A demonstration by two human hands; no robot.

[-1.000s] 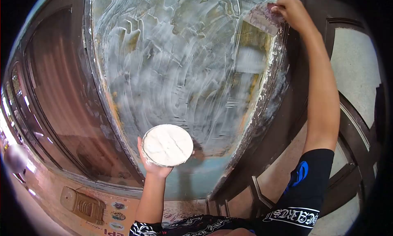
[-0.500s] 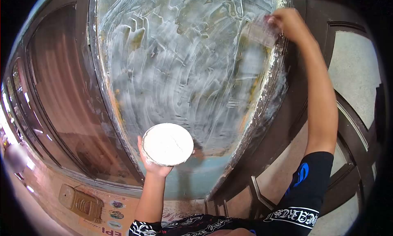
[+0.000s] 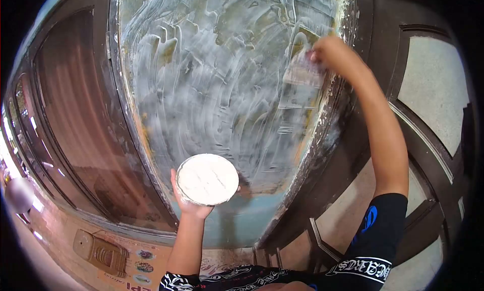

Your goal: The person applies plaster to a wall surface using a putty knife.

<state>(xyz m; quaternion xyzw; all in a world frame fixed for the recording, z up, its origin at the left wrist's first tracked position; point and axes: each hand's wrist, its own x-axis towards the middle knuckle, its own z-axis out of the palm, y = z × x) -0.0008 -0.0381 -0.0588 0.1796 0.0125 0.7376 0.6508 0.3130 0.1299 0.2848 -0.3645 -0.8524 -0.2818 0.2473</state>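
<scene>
My left hand (image 3: 189, 206) supports a round tub (image 3: 208, 179) from below, its top covered with white putty. Fingers wrap the tub's left side, and the rest of the hand is hidden behind it. At the upper right, my right hand (image 3: 334, 55) pinches a flat, wide putty scraper (image 3: 303, 73), slightly smeared by motion. The scraper's blade lies over the right part of a grey-green panel (image 3: 217, 94), which is streaked with white putty.
A frame edge with flaking paint (image 3: 322, 107) borders the panel on the right. Dark wooden panelling (image 3: 70, 104) stands to the left. Below on the left are a brown plastic stool (image 3: 101, 251) and a printed banner (image 3: 143, 266).
My right hand and the scraper have moved down and left across the panel from the frame edge. My left hand and the tub stay nearly where they were.
</scene>
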